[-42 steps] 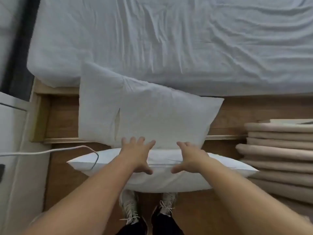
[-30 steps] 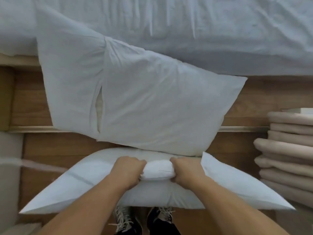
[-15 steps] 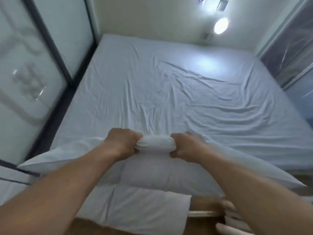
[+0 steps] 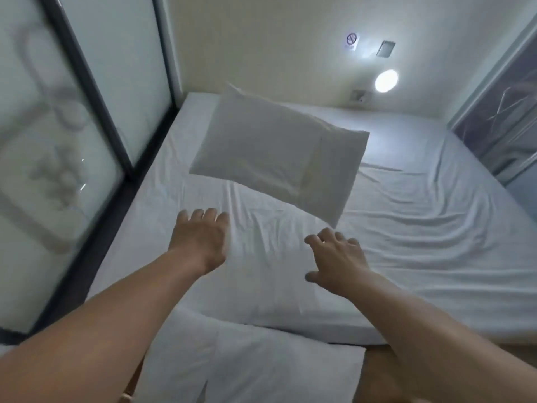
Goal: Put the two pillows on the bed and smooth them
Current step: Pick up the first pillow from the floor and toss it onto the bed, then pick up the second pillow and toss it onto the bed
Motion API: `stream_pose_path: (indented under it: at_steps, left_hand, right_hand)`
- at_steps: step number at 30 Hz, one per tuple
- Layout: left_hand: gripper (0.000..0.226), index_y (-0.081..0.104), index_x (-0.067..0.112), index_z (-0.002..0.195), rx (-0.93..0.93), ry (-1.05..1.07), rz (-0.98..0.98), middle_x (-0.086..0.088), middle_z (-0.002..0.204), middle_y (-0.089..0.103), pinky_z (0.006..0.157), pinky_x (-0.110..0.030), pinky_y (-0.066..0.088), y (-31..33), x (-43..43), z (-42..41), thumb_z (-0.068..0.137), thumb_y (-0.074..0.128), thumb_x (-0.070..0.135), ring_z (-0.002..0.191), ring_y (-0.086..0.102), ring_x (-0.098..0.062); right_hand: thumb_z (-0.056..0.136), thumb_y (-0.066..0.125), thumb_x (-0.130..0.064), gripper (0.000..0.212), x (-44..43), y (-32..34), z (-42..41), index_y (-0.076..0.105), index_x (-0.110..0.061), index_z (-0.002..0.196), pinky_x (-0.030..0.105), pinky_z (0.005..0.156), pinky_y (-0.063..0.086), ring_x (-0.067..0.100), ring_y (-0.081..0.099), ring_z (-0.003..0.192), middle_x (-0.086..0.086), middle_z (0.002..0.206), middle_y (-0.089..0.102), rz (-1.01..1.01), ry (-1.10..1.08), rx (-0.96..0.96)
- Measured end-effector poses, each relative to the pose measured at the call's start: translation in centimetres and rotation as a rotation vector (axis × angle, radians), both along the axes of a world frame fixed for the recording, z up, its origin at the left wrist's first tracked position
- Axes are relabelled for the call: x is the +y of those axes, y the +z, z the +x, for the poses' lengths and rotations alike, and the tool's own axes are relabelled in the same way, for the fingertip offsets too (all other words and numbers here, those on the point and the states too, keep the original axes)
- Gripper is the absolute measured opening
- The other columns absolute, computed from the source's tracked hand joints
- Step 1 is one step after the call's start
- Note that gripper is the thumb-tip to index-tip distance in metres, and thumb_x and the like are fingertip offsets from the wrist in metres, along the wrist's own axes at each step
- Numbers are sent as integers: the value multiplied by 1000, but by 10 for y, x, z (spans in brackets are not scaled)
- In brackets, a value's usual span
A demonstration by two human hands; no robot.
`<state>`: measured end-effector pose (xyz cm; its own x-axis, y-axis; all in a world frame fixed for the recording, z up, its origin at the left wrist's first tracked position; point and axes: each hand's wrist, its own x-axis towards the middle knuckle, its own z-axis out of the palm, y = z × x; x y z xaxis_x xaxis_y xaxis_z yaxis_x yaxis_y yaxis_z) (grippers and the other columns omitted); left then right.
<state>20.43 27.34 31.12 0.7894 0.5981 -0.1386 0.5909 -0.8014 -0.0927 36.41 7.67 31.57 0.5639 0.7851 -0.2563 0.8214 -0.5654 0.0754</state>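
Observation:
A white pillow [image 4: 276, 158] is in the air above the far left part of the bed [image 4: 421, 242], tilted, touching neither hand. My left hand [image 4: 200, 239] and my right hand [image 4: 337, 257] are stretched out over the near part of the white sheet, fingers spread, holding nothing. The second white pillow [image 4: 247, 365] lies below my arms against the near edge of the bed, off the mattress.
A frosted glass partition with a dark frame [image 4: 87, 91] runs along the bed's left side. A cream wall with a round lamp [image 4: 386, 80] stands behind the bed. A glass door [image 4: 508, 112] is at the right. Wooden floor [image 4: 374, 373] shows at the bottom.
Both hands gripped the pillow's edge and lifted it from the floor. They have let go, and the pillow has flown forward over the bed. The view has tilted up from the floor.

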Motion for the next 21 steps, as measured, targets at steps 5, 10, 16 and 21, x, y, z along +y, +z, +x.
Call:
stream_pose_path:
  at_steps: [5, 10, 16, 21]
  left_hand:
    - [56, 36, 20, 143, 122, -83, -114, -5, 142, 47, 105, -45, 34, -105, 3, -19, 92, 48, 38, 126, 47, -28]
    - [63, 32, 26, 147, 267, -203, -268, -4, 146, 44, 105, -43, 36, -212, -12, -27, 91, 50, 49, 127, 46, -27]
    - [88, 35, 33, 144, 421, -261, -443, -3, 137, 47, 97, -42, 37, -333, -31, -34, 70, 60, 72, 121, 47, -28]
    - [106, 41, 30, 136, 431, -352, -405, -4, 128, 49, 96, -39, 42, -400, -27, -28, 47, 76, 74, 116, 47, -27]
  right_hand:
    - [78, 69, -50, 77, -10, -104, -12, 35, -24, 143, 42, 97, 42, 29, 47, 123, 6, 138, 45, -217, -146, 215]
    - [73, 75, -51, 87, -13, -211, -27, 33, -25, 144, 39, 87, 45, 27, 49, 121, 1, 137, 47, -299, -223, 433]
    - [63, 84, -51, 97, -13, -337, -30, 35, -27, 143, 41, 96, 45, 26, 48, 125, -2, 141, 48, -406, -162, 585]
    - [39, 85, -62, 116, -9, -420, -28, 37, -33, 141, 43, 106, 40, 24, 42, 132, -7, 145, 45, -430, -113, 634]
